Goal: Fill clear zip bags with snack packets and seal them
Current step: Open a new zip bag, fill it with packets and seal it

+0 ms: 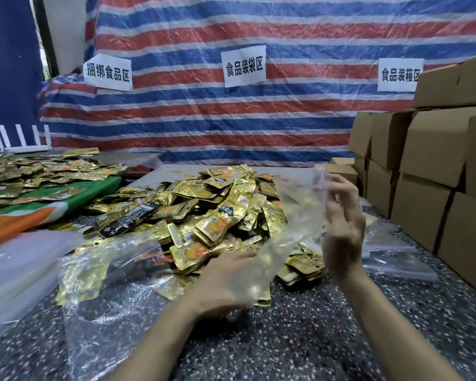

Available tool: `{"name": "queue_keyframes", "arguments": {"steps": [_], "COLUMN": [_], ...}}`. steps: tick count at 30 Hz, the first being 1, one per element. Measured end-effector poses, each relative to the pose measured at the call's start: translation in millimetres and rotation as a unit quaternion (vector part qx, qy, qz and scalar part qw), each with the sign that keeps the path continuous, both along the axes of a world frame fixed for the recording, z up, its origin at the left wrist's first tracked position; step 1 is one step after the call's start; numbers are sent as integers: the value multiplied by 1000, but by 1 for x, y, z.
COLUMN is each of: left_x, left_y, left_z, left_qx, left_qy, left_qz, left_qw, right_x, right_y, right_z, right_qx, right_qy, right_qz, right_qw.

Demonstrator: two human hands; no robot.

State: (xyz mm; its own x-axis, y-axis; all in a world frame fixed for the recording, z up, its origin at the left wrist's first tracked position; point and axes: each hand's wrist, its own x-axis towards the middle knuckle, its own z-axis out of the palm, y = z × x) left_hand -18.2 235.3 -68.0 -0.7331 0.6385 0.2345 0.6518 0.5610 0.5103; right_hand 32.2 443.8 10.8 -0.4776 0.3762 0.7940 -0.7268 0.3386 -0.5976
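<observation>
Clear zip bag [294,215] held up over the right flank of the gold snack packets [209,204] heaped on the speckled surface [300,339], pinched near its zip mouth by the right hand [341,229]. Left hand [226,281] blurred low at the bag's bottom beside the heap, grip impossible to tell. Spread the mouth wide before loading. Feed packets flat, in small handfuls, keeping foil corners off the zip track.

We hold our right hand [341,224] raised, fingers upright, pinching the clear zip bag [297,207]; our left hand [228,281] reaches forward low, palm down, blurred.
</observation>
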Motion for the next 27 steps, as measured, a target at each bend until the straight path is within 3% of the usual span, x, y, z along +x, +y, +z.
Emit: {"name": "queue_keyframes", "arguments": {"steps": [2, 6, 9, 13, 17, 21, 24, 27], "left_x": [0, 5, 13, 22, 15, 3, 0, 3], "left_y": [-1, -5, 0, 7, 0, -4, -11, -18], "left_z": [-7, -9, -5, 4, 13, 33, 47, 56], "left_qx": [-61, -74, -36, 85, 300, 489, 530, 501], "left_qy": [7, 106, 191, 266, 170, 35, -70, -109], "left_qz": [-11, 8, -12, -17, 97, 224, 244, 236], "left_qw": [998, 992, 981, 960, 934, 842, 809, 826], "right_x": [-5, -3, -3, -1, 2, 4, 6, 5], "right_y": [0, -3, -1, 2, -3, -11, -19, -23], "right_z": [0, -24, -31, -37, -40, -41, -45, -48], "right_qx": [-30, -58, -24, 39, 115, 212, 271, 323], "right_qy": [0, -21, -20, -7, 38, 78, 73, 51], "right_qz": [23, 48, 49, 6, -7, -1, -14, -33], "right_qw": [999, 997, 998, 999, 993, 974, 960, 945]}}
